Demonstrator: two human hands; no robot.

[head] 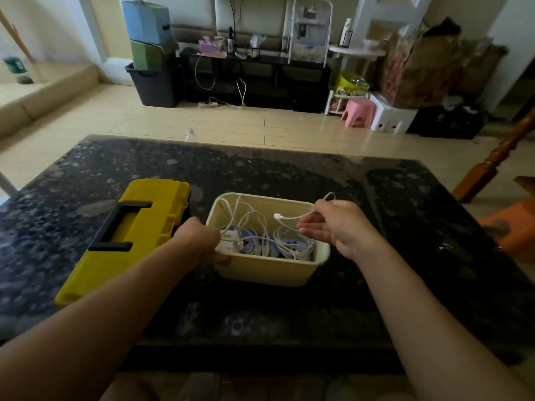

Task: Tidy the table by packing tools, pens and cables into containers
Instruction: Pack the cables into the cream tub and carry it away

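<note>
A cream plastic basket (pixel 262 270) stands on the dark stone table (pixel 405 227), holding tangled white cables (pixel 278 238) and blue-and-white items. My left hand (pixel 199 241) grips the basket's near-left rim, thumb outside. Over the basket's right side, my right hand (pixel 333 224) pinches a white cable (pixel 292 217); its plug end sticks out to the left above the basket and a loop rises behind the hand. A shut yellow toolbox (pixel 139 235) with a black handle lies just left of the basket.
Beyond the table's far edge is tiled floor, with a black TV stand (pixel 254 79), stacked storage bins (pixel 150 53), a pink stool (pixel 357 112) and bags at the back. A wooden post (pixel 498 157) and an orange object (pixel 512 230) stand off the table's right side.
</note>
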